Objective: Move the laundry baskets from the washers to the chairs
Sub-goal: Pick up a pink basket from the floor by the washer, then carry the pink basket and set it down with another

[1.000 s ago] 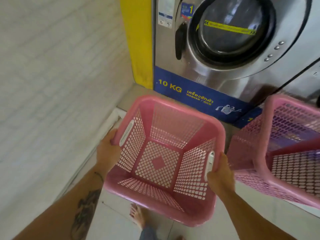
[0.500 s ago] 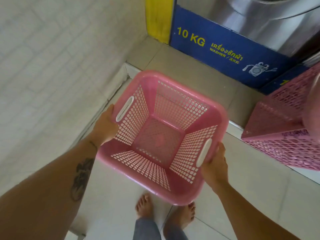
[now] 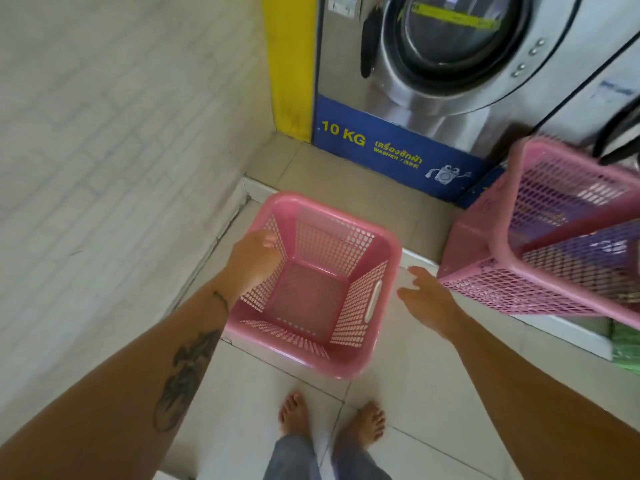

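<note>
Baskets are split between the hands: the empty basket (image 3: 317, 289) is gripped by the left hand (image 3: 254, 263), while the second basket (image 3: 554, 237) is nearest the open, empty right hand (image 3: 427, 299).

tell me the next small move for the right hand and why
Probably reach right and grip the rim of the second pink basket. The right hand is open and off the empty pink basket, which only the left hand holds, at its left rim.
</note>
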Demonstrator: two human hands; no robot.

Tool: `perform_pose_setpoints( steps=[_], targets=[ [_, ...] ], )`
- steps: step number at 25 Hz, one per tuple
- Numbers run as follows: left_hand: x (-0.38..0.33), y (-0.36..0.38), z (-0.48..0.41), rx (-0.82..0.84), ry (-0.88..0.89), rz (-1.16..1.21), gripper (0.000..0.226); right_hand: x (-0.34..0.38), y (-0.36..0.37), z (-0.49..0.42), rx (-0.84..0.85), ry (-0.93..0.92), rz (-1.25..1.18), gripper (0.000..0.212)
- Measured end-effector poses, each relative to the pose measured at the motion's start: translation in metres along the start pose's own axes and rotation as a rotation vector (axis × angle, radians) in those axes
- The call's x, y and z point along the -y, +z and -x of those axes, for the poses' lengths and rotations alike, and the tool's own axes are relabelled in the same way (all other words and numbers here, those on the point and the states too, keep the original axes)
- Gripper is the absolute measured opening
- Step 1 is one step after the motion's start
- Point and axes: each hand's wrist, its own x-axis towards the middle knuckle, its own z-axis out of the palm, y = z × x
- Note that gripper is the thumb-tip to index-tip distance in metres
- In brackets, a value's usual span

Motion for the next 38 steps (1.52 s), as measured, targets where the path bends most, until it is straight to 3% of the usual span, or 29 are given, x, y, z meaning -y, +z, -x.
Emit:
perform_pose_setpoints(
  steps=[6,10,13,19,26,30,35,38],
  targets=[
    [-0.111,-0.004,0.051,0.111,0.309,-0.161,0.028,-0.009,-0.134,0.069,-0.199,-0.113,0.169,0.032],
    [-0.208,0.021,0.078,0.147,0.406,0.012,0.028,-0.049,-0.224,0.100,-0.369,-0.111,0.129,0.030],
    [-0.281,0.061,0.096,0.153,0.478,-0.002,0.029,-0.097,-0.284,0.115,-0.452,-0.053,0.128,0.022],
    [-0.390,0.154,0.132,0.081,0.579,-0.219,0.029,-0.193,-0.397,0.099,-0.503,0.034,0.037,0.054],
    [-0.446,0.235,0.129,0.085,0.479,-0.331,0.011,-0.244,-0.476,0.041,-0.380,0.060,0.037,0.070],
    [-0.470,0.269,0.085,0.088,0.361,-0.284,0.029,-0.248,-0.498,-0.012,-0.360,0.080,0.028,0.075],
    [-0.480,0.312,-0.012,0.115,0.309,-0.330,0.028,-0.262,-0.503,-0.102,-0.321,0.178,0.126,0.073],
    [-0.472,0.340,-0.074,0.101,0.264,-0.384,0.042,-0.274,-0.504,-0.155,-0.268,0.280,0.142,0.069]
  ],
)
